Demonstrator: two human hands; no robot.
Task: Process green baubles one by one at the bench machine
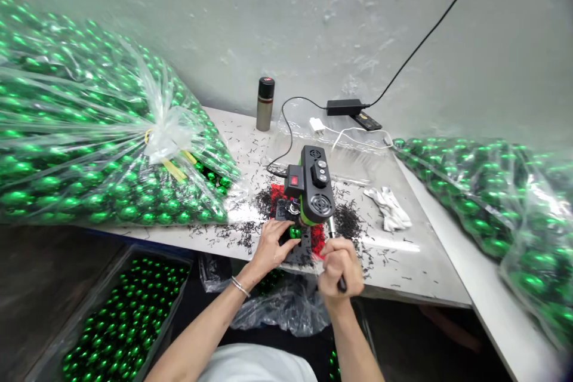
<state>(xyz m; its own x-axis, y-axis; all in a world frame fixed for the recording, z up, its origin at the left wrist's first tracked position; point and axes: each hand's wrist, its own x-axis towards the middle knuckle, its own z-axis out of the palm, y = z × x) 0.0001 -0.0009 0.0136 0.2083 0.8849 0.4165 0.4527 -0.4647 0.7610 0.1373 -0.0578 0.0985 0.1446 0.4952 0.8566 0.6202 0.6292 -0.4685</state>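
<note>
A black bench machine with a red switch stands on the white table. Below its head, my left hand pinches a shiny green ball between thumb and fingers, over the dark base. My right hand is wrapped round the lever handle on the machine's right side. Small black bits lie scattered around the base, with red patches beside it.
Big clear bags of green balls lie at left and right. A flask, a power adapter and a white glove are on the table. A lined bin of green balls stands below left.
</note>
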